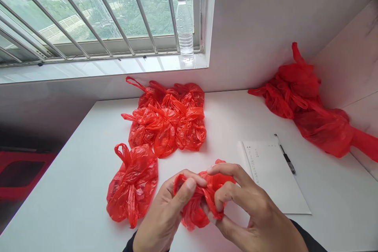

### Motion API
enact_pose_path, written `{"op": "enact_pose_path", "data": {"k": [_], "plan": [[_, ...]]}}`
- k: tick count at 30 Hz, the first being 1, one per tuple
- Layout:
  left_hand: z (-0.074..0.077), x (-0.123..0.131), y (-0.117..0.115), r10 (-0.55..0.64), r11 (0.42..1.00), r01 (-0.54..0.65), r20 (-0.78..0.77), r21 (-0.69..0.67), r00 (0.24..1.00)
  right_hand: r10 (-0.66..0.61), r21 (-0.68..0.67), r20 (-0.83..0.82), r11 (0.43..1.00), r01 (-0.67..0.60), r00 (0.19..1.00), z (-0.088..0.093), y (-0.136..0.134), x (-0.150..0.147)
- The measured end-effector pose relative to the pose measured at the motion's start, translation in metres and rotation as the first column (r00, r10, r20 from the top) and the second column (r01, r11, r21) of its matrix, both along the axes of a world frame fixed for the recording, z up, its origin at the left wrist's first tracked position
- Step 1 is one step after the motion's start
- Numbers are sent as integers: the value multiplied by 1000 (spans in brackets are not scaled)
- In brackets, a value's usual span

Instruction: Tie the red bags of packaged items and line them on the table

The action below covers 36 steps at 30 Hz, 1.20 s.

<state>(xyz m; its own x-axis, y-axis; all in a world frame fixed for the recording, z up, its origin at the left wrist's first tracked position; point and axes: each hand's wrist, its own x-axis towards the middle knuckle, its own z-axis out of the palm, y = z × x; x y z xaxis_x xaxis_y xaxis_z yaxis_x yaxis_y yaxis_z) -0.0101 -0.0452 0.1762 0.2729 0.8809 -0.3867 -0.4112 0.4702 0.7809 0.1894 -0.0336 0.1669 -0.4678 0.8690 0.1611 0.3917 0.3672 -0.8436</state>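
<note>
Both my hands are on a crumpled red plastic bag [195, 212] at the table's front middle. My left hand [168, 208] pinches a twisted strand of it between thumb and fingers. My right hand [251, 204] curls its fingers round another part, with the index finger raised over the top. Part of the bag is hidden behind the hands. Left of them lies a single tied red plastic bag [132, 185], its handle loop sticking up. Further back several knotted red bags [167, 120] sit close together in rows.
A notepad [274, 181] with handwriting lies to the right, a black pen [285, 153] along its edge. Loose red bags [307, 98] are heaped against the right wall. A water bottle [185, 27] stands on the sill of the barred window. A red stool [26, 173] is beyond the table's left edge.
</note>
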Motion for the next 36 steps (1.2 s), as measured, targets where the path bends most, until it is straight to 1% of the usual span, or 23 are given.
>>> {"op": "enact_pose_path", "data": {"k": [3, 6, 8, 10, 12, 13, 14, 16, 17, 18, 19, 21, 22, 23, 24, 26, 28, 29, 30, 32, 34, 36], "plan": [[-4, -4, -2, -65, 997, 67, -70, 32, 995, 50, -51, 80, 998, -46, 996, -6, 0, 0], [-5, -5, -3, -53, 997, 58, -102, 44, 993, 137, -108, 123, 986, -124, 983, -5, 4, 0], [-4, -4, -3, -48, 996, 57, -126, 68, 991, 162, -117, 86, 982, -151, 983, -3, 7, -2], [-5, -3, -4, -49, 994, 64, -165, 88, 985, 189, -119, 7, 975, -187, 982, -1, 10, -4], [-6, -2, -6, -26, 986, 65, -250, 151, 968, 196, -160, -81, 965, -207, 977, -2, 14, -5], [-8, -2, -7, -1, 977, 68, -317, 202, 949, 182, -197, -119, 959, -203, 976, -3, 16, -6], [-10, -1, -9, 36, 962, 77, -397, 264, 917, 161, -239, -149, 952, -193, 976, -4, 19, -7], [-16, 0, -12, 141, 906, 128, -573, 403, 807, 114, -330, -180, 929, -169, 977, -7, 24, -8], [-19, 0, -13, 210, 858, 174, -638, 484, 741, 100, -370, -186, 914, -164, 977, -8, 26, -8], [-22, 1, -13, 288, 793, 228, -677, 565, 677, 95, -403, -189, 900, -166, 977, -9, 28, -8], [-25, 1, -14, 367, 718, 282, -690, 636, 623, 94, -427, -190, 888, -168, 977, -11, 30, -9], [-30, 2, -13, 475, 582, 378, -678, 720, 561, 111, -452, -191, 872, -188, 975, -12, 33, -9], [-33, 2, -13, 505, 534, 411, -669, 739, 546, 136, -452, -194, 867, -212, 971, -12, 34, -9], [-35, 2, -13, 524, 510, 432, -667, 744, 530, 166, -452, -195, 860, -239, 967, -12, 34, -9], [-37, 1, -14, 544, 499, 440, -665, 747, 512, 193, -452, -199, 852, -265, 961, -11, 35, -9], [-39, 0, -17, 615, 489, 416, -642, 766, 458, 218, -446, -207, 847, -290, 954, -9, 34, -10], [-40, -1, -21, 693, 493, 363, -609, 791, 385, 203, -425, -206, 863, -274, 957, -7, 33, -10], [-40, -2, -23, 717, 493, 340, -596, 801, 361, 192, -414, -203, 872, -262, 960, -7, 33, -11], [-40, -3, -25, 725, 494, 328, -590, 805, 356, 183, -405, -200, 879, -251, 963, -7, 32, -11], [-39, -7, -28, 687, 505, 349, -612, 789, 390, 158, -409, -195, 884, -227, 968, -8, 32, -11], [-40, -12, -31, 646, 485, 390, -621, 783, 444, 133, -430, -190, 879, -204, 973, -10, 31, -10], [-44, -18, -36, 638, 473, 399, -617, 786, 461, 108, -442, -173, 880, -175, 979, -13, 31, -8]]}}
